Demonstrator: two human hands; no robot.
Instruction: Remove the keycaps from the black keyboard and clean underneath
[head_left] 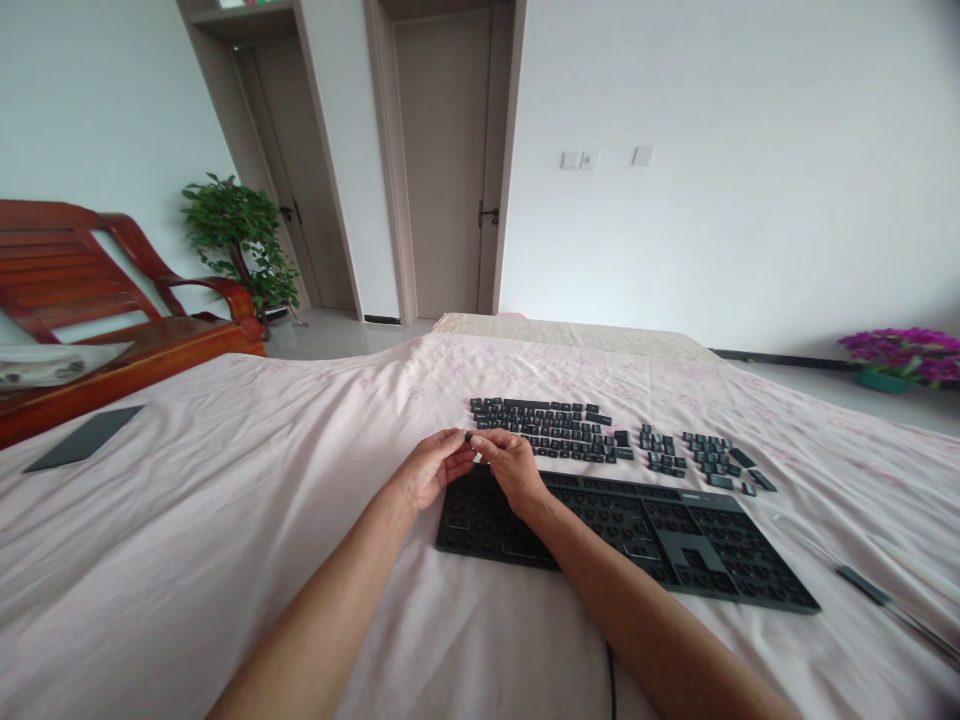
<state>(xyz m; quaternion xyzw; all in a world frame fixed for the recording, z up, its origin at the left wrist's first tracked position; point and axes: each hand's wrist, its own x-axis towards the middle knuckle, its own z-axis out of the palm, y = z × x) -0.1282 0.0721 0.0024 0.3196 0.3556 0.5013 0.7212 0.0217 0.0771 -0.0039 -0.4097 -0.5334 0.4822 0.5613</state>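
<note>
A black keyboard base (pixel 675 540) with its keycaps taken off lies on the pink sheet. Rows of loose black keycaps (pixel 547 428) are laid out just beyond it, with smaller groups (pixel 709 455) to the right. My left hand (pixel 431 468) and my right hand (pixel 514 465) meet above the keyboard's left end. Both are pinched together on one small dark keycap (pixel 469 437) held between their fingertips.
The pink sheet (pixel 225 520) covers a wide flat surface. A dark flat pad (pixel 84 437) lies at the left. A thin tool (pixel 870 585) rests at the right. A wooden bench (pixel 112 310), a potted plant (pixel 236 240), doors and purple flowers (pixel 904 355) stand beyond.
</note>
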